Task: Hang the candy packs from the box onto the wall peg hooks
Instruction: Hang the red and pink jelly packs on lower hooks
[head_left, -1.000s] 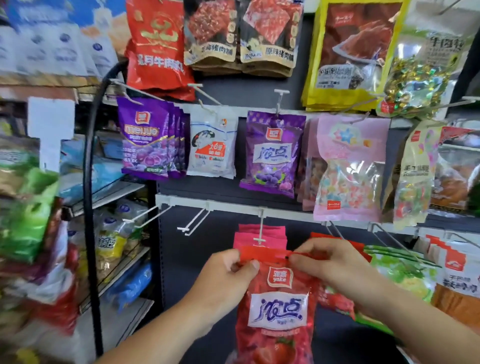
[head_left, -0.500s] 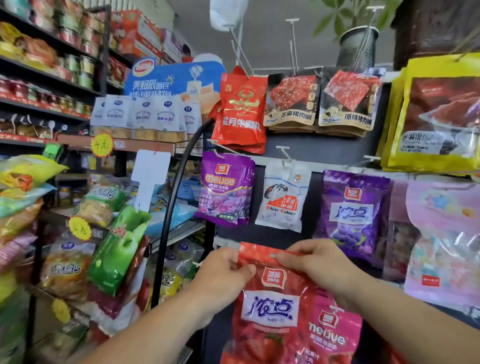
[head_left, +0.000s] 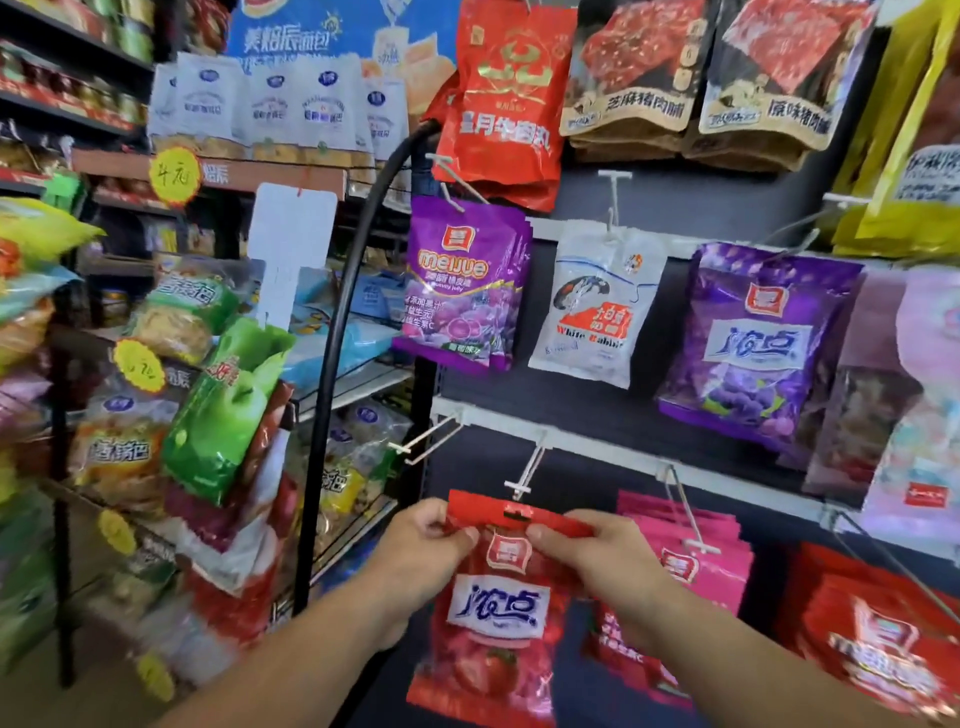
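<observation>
A red candy pack with a white label hangs between my hands, low in the middle of the view. My left hand pinches its top left corner and my right hand pinches its top right corner. The hang hole in the pack's top edge sits just below the tip of an empty white peg hook on the lower rail. Another empty hook juts out to the left of it. The box is not in view.
Pink packs hang on the hook to the right, red packs further right. Purple packs, a white pack and another purple pack fill the upper rail. A black curved rack frame with snack bags stands left.
The pack has come off the hook with pink packs and shifted left. Both hands now hold it under the tip of the empty hook. The view swung up and left, then back down.
</observation>
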